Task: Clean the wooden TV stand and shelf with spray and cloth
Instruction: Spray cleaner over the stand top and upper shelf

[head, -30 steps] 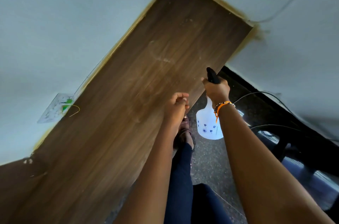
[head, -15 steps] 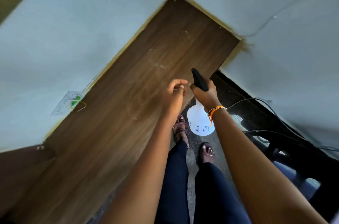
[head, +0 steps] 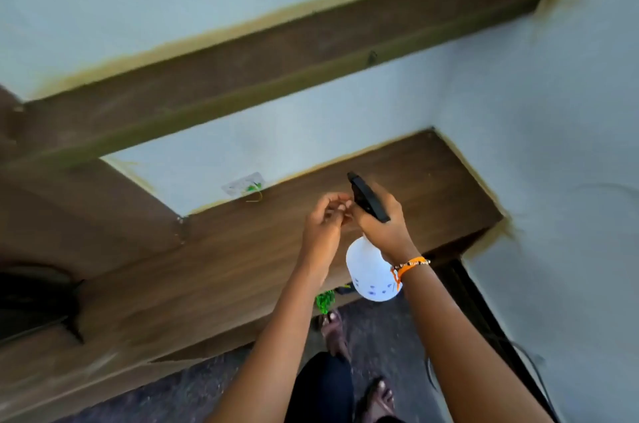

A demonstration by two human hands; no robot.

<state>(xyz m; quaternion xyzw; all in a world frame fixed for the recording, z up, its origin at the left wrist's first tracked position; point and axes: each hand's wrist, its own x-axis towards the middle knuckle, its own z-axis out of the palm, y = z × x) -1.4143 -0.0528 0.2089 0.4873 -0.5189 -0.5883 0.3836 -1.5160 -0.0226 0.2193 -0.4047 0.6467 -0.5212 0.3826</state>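
Note:
My right hand (head: 383, 225) grips the neck of a white spray bottle (head: 370, 272) with a black trigger head (head: 366, 197), held above the wooden TV stand top (head: 242, 249). My left hand (head: 325, 218) is curled beside the nozzle, fingertips touching near it; I cannot tell whether it holds anything. A wooden wall shelf (head: 276, 55) runs across the wall above the stand. No cloth is in view.
A wall socket (head: 243, 184) with a green plug sits at the stand's back edge. A dark object (head: 34, 301) rests on the stand at far left. Black cables (head: 518, 353) trail along the right wall. A green item (head: 324, 301) sits under the stand. Sandalled feet (head: 335, 332) stand on dark floor.
The view has tilted up, bringing the upper shelf into sight. Both hands rose and came closer together, the left hand now at the bottle's nozzle.

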